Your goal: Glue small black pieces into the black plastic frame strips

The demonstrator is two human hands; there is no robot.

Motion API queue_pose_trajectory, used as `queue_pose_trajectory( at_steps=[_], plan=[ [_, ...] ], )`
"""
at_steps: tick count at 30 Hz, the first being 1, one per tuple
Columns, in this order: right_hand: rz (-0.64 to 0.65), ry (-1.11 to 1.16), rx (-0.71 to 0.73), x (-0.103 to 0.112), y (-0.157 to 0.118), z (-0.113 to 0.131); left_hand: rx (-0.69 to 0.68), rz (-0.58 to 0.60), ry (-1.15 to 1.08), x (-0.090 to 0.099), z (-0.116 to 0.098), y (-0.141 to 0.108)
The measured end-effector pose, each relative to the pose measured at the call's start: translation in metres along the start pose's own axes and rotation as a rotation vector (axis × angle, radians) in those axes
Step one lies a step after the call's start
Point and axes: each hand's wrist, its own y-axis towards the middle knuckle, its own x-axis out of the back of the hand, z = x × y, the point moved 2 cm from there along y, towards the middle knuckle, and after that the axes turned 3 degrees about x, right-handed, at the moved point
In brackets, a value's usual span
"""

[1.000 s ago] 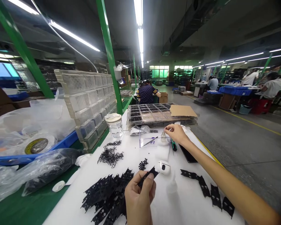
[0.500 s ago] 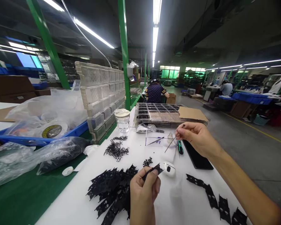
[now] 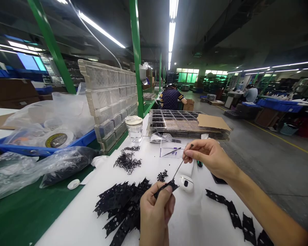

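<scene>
My left hand pinches a black perforated plate between thumb and fingers. In my right hand is a thin metal rod tool with a dark end, slanting down so that its tip meets the plate or comes very near it. Left of my left hand lies a heap of similar black plates. Just beyond the held plate is a small pile of tiny black pieces. A white rounded case rests to the right of it.
A tangle of thin black parts lies farther left, before a lidded clear jar. Several black plates form a row at right. Stacked compartment trays stand at the back. A person sits beyond them.
My right hand has moved left and down, bringing the rod's tip from above the table to the held plate. My left hand keeps its pinch almost in place.
</scene>
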Motion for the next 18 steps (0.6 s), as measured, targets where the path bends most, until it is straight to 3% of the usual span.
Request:
queue_pose_trajectory(
  at_steps=[10, 18],
  plan=[
    [-0.019, -0.004, 0.006, 0.0039, -0.0011, 0.0013, 0.015, -0.002, 0.0, 0.0017, -0.0005, 0.0002],
    [0.075, -0.003, 0.004, -0.0023, -0.0036, 0.006, 0.006, -0.003, -0.009, 0.0034, 0.0004, 0.0003]
  ],
)
